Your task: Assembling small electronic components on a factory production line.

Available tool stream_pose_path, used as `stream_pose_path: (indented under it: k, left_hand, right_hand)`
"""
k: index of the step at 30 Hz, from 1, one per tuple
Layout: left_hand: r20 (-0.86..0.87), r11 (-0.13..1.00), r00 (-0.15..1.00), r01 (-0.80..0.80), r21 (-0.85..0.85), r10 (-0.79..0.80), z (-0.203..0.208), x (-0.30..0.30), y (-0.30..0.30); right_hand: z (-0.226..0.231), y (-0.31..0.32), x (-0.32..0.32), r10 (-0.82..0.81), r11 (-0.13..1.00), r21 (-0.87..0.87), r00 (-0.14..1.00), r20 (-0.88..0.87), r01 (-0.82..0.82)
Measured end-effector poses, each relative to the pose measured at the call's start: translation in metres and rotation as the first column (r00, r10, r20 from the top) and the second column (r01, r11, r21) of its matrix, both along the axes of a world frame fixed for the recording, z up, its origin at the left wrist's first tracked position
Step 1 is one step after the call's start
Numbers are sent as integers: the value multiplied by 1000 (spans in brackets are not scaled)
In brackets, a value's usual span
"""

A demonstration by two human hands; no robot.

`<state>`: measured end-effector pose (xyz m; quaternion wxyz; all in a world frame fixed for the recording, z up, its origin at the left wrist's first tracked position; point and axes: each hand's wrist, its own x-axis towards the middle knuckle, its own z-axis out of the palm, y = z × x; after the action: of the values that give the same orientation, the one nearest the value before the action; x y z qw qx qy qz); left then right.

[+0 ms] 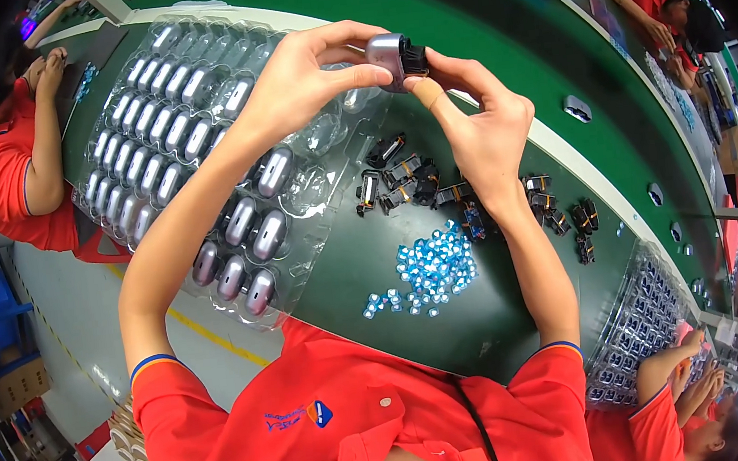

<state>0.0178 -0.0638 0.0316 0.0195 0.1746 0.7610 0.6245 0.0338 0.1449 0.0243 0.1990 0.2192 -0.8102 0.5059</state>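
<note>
As hands [309, 73] [486, 128] hold a glossy rounded shell [384, 54], blocky black part [414, 59]

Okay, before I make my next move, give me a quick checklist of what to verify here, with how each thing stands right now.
1. Left hand gripping the silver shell: ok, fingers and thumb are on it.
2. Right hand at the black part: ok, thumb and fingers are at it.
3. Black part wholly inside the shell: not ok, it shows beyond the shell's right side.
4. Alignment inside the shell: cannot tell, the inside is hidden.
5. Blue-and-white pieces within view: ok, heaped on the green table.
6. Loose black assemblies all undamaged: cannot tell, too small and overlapping.
</note>
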Motion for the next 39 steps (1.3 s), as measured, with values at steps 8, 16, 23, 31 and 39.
stream_pose_path:
  k: [8,16,23,31,39]
  left_hand:
    - [9,1000,1000,7,-13,-7,4,0,-2]
    - [65,989,988,137,56,-141,5,3,-5]
    - [-150,976,965,214,-35,-216,-1,15,-7]
    - [-495,802,868,-329,-499,48,11,17,-39]
    - [-262,366,916,-366,-856,303,-7,33,-83]
  right_hand:
    - [-7,-2,-3,56,995,-83,998,41,-53]
    - [-15,4,-12,771,561,-777,522,365,-286]
    - [-13,-3,3,841,517,-791,367,398,-326]
    - [-31,52,-97,41,953,299,999,34,-49]
    - [-33,84,-41,-11,793,602,991,-134,90]
